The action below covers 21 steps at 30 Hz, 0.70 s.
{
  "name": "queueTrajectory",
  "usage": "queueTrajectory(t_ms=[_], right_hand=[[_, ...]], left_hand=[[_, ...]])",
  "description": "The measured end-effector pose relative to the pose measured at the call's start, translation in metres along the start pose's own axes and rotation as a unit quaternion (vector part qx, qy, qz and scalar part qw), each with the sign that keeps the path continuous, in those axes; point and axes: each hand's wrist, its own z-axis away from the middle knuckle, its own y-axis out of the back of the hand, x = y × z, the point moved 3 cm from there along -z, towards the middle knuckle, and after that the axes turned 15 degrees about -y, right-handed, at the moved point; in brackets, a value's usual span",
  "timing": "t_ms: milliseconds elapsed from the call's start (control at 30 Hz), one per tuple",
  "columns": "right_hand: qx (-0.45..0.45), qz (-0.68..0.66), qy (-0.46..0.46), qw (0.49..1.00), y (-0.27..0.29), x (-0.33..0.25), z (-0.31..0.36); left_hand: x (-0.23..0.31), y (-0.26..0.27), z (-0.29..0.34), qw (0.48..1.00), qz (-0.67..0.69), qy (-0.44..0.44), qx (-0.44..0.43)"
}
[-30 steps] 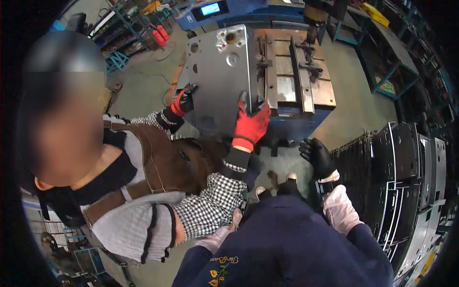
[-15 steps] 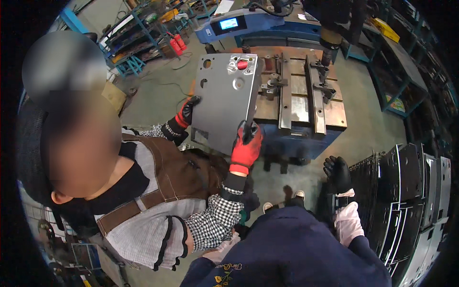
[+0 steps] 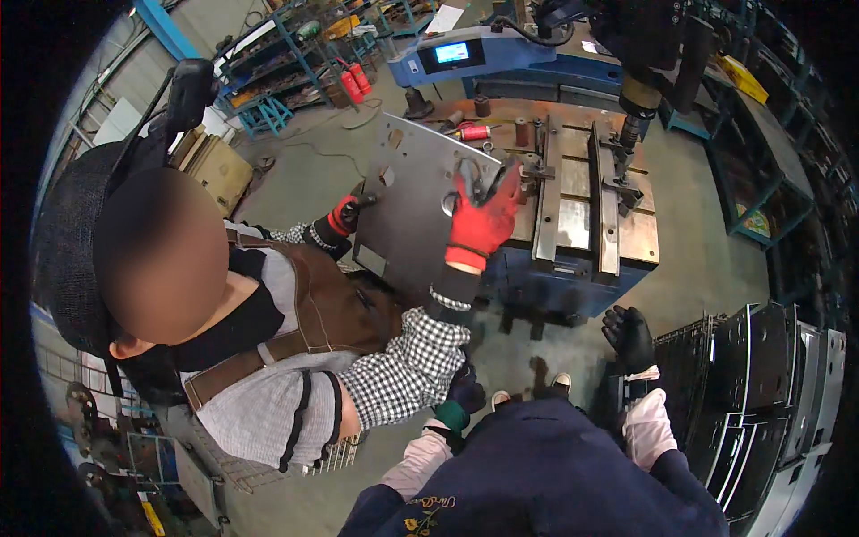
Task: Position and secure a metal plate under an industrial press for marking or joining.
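My right hand (image 3: 630,340) is in a black glove, raised beside the stacked dark panels at the right. Its fingers are apart and hold nothing. Close to my body, my left hand (image 3: 465,390) shows only as a dark glove with a green cuff; its fingers are too obscured to read. To my left, a co-worker in red and black gloves handles a grey sheet-metal panel (image 3: 412,192) with cut-out holes. The co-worker's nearer glove (image 3: 488,215) lies at the panel's right edge, and the farther glove (image 3: 352,213) is at its left side.
A machine table (image 3: 640,237) with clamped metal rails stands ahead, a drill-like spindle (image 3: 637,112) above it. A blue control box (image 3: 474,55) with a lit screen is behind. Stacked dark panels (image 3: 761,358) fill the right side. Red fire extinguishers (image 3: 355,82) stand at the far left.
The co-worker's panel has tilted and lowered, and the nearer red glove has shifted up and right along it. My left cuff shows more now. My right hand stays nearly in place.
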Motion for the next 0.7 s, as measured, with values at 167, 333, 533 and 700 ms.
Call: queueTrajectory(t_ms=[167,333,533,700], right_hand=[[-0.035,-0.014,-0.026,0.999,-0.022,0.004,-0.01],[-0.02,-0.009,-0.023,0.999,0.005,0.002,-0.009],[-0.03,0.007,-0.023,0.999,-0.001,0.008,-0.009],[-0.02,-0.006,-0.043,0.999,0.002,0.005,-0.015]], left_hand=[[0.144,-0.064,0.201,0.534,0.742,0.405,-0.01],[0.147,-0.04,0.186,0.647,0.676,0.334,-0.119],[0.16,-0.04,0.201,0.636,0.682,0.357,-0.052],[0.156,-0.048,0.204,0.84,0.494,0.148,-0.168]])
